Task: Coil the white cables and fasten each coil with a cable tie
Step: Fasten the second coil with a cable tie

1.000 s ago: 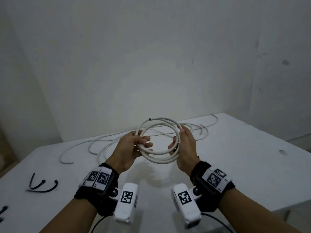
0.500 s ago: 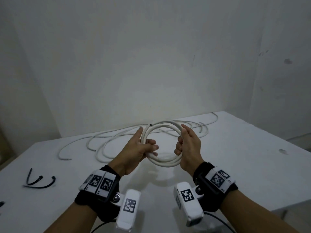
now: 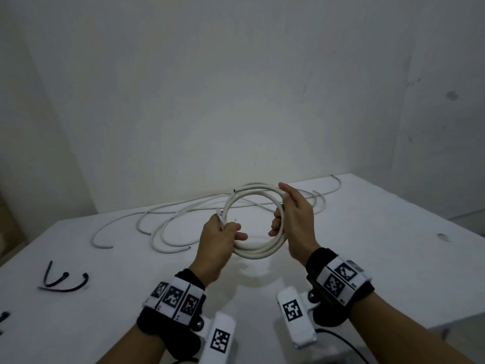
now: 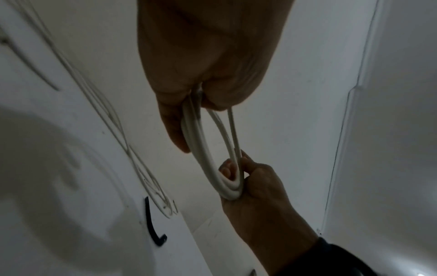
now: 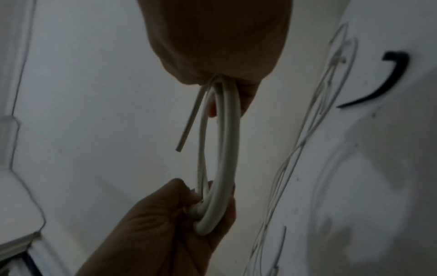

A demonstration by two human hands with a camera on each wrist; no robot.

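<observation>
Above the table (image 3: 367, 258), right hand (image 3: 296, 222) regripped the coil (image 3: 258, 252).

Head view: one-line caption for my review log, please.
Both hands, left hand and right hand, hold a white cable coil above the table; black cable ties lie unused.

The cable coil (image 3: 258, 248) in my hands has a smooth, faintly glossy white plastic jacket. The table (image 3: 367, 245) beneath is matt white, lightly scuffed and marked. Black plastic cable ties (image 3: 64, 281) lie on it, dull-sheened. Soft black cloth wrist straps (image 3: 319, 260) carry matt printed marker tags. The wall (image 3: 236, 101) behind looks like matt painted plaster.
</observation>
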